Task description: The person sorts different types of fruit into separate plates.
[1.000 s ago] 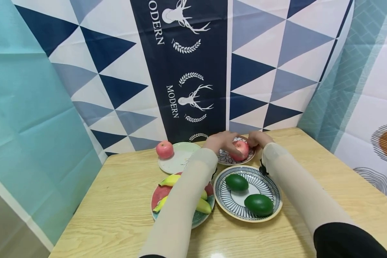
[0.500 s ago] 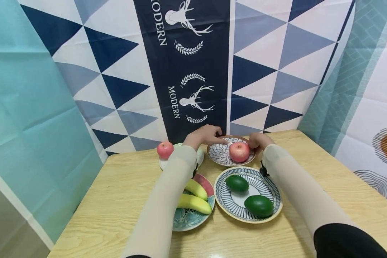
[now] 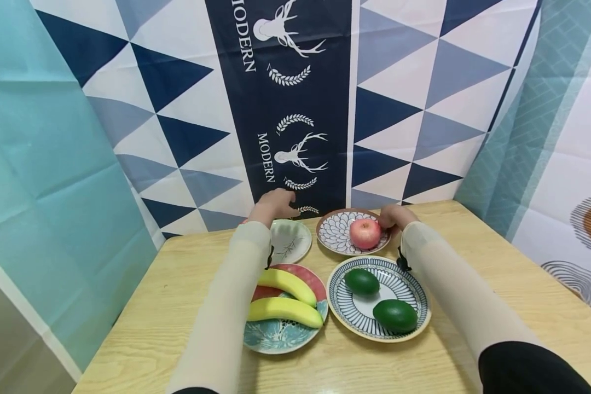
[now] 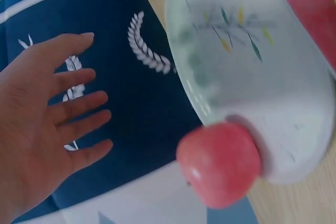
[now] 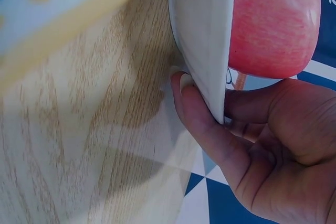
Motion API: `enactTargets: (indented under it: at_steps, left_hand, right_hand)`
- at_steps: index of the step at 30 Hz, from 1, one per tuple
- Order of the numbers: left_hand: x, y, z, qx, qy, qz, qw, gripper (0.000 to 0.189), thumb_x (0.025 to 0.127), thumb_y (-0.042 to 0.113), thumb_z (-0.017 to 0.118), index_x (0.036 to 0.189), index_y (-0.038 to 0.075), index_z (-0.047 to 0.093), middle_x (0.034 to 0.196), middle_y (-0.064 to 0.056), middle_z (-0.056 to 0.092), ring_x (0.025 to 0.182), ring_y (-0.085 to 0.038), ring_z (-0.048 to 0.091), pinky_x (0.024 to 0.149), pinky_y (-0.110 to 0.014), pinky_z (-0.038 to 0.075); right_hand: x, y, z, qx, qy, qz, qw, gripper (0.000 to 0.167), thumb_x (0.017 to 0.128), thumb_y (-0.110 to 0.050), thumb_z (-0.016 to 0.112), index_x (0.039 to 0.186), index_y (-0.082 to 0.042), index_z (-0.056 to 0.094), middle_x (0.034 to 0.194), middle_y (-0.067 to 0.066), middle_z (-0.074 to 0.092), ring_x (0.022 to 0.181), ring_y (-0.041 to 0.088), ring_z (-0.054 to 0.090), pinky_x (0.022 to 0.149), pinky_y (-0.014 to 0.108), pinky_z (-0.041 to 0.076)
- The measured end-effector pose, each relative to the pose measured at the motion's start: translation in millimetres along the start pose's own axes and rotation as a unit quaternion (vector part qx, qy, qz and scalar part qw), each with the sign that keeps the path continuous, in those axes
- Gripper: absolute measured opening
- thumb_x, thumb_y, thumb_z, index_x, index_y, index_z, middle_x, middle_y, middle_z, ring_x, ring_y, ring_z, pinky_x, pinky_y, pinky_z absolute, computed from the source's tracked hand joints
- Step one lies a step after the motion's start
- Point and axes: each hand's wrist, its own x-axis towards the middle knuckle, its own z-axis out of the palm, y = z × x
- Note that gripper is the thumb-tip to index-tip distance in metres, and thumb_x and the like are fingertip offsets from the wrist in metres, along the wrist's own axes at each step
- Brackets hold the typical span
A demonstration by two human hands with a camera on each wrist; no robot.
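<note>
My right hand (image 3: pixel 395 215) pinches the rim of the petal-patterned plate (image 3: pixel 332 234) at the back of the table. In the right wrist view, thumb and fingers close on either side of that plate's edge (image 5: pixel 202 40). A red apple (image 3: pixel 365 233) sits on it, near the gripped side. My left hand (image 3: pixel 277 205) holds nothing, its fingers spread apart in the left wrist view. It hovers beside the pale green plate (image 4: pixel 252 93). Another red apple (image 4: pixel 220 163) sits at that plate's rim; in the head view my hand and sleeve mostly hide it.
In front, a red-and-teal plate (image 3: pixel 280 343) carries yellow bananas (image 3: pixel 285 311), partly covered by my left sleeve. To its right, a blue-striped plate (image 3: pixel 342 320) holds two green avocados (image 3: pixel 395 316). Patterned cloth (image 3: pixel 300 98) hangs right behind the table's back edge.
My left hand has moved left, away from the apple on the petal-patterned plate, to the pale green plate. My right hand stays at the petal-patterned plate's rim.
</note>
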Motion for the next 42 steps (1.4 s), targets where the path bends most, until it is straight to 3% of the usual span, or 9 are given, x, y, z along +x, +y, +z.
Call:
enactTargets:
  at_steps: [10, 16, 21, 26, 34, 42]
  left_hand:
    - [-24.3, -49.8, 16.5, 0.001, -0.011, -0.1, 0.9949, 0.065, 0.092, 0.037, 0.079, 0.147, 0.008, 0.06, 0.145, -0.02, 0.055, 0.126, -0.038, 0.057, 0.111, -0.053, 0.046]
    - [-29.2, -64.3, 24.9, -0.044, -0.04, -0.137, 0.9888, 0.074, 0.09, 0.036, 0.081, 0.154, 0.01, 0.052, 0.146, -0.019, 0.054, 0.124, -0.036, 0.056, 0.11, -0.053, 0.048]
    - [-30.5, -67.4, 30.9, -0.071, -0.05, -0.136, 0.9869, 0.08, 0.089, 0.036, 0.081, 0.158, 0.011, 0.048, 0.149, -0.018, 0.052, 0.126, -0.035, 0.055, 0.111, -0.052, 0.047]
    - [-36.7, -66.5, 33.3, -0.085, -0.054, -0.13, 0.9863, 0.082, 0.088, 0.034, 0.079, 0.16, 0.014, 0.045, 0.154, -0.017, 0.049, 0.13, -0.036, 0.053, 0.112, -0.054, 0.045]
    - [-36.1, -66.0, 32.9, -0.075, -0.056, -0.123, 0.9879, 0.073, 0.088, 0.033, 0.079, 0.154, 0.013, 0.053, 0.145, -0.016, 0.055, 0.122, -0.035, 0.054, 0.107, -0.053, 0.048]
    - [-29.7, -77.3, 45.3, -0.079, -0.074, -0.133, 0.9851, 0.069, 0.087, 0.036, 0.082, 0.147, 0.012, 0.055, 0.131, -0.014, 0.061, 0.117, -0.033, 0.057, 0.103, -0.051, 0.051]
  right_hand:
    - [1.4, -2, 0, -0.013, 0.005, -0.004, 0.9999, 0.032, 0.108, -0.003, 0.036, 0.086, 0.006, 0.058, 0.078, 0.011, 0.06, 0.066, 0.013, 0.064, 0.064, 0.023, 0.058]
    - [0.9, -1, 0, -0.012, 0.005, -0.001, 0.9999, 0.031, 0.107, -0.002, 0.037, 0.086, 0.005, 0.058, 0.078, 0.01, 0.059, 0.065, 0.013, 0.063, 0.062, 0.022, 0.058]
    - [0.2, 1, 2, -0.007, 0.012, 0.0, 0.9999, 0.029, 0.107, -0.002, 0.038, 0.087, 0.006, 0.058, 0.077, 0.011, 0.06, 0.063, 0.013, 0.064, 0.061, 0.022, 0.057]
    - [5.9, 3, 2, 0.008, -0.005, 0.003, 0.9999, 0.03, 0.104, 0.0, 0.037, 0.083, 0.004, 0.057, 0.074, 0.01, 0.059, 0.064, 0.014, 0.066, 0.063, 0.026, 0.059]
    - [3.5, 4, -2, 0.0, 0.017, 0.011, 0.9998, 0.028, 0.104, 0.0, 0.038, 0.086, 0.006, 0.059, 0.076, 0.009, 0.057, 0.066, 0.015, 0.063, 0.065, 0.027, 0.059]
    - [2.5, 1, 0, -0.007, 0.012, -0.005, 0.9999, 0.031, 0.106, -0.002, 0.037, 0.082, 0.001, 0.056, 0.074, 0.007, 0.057, 0.063, 0.012, 0.063, 0.061, 0.022, 0.057]
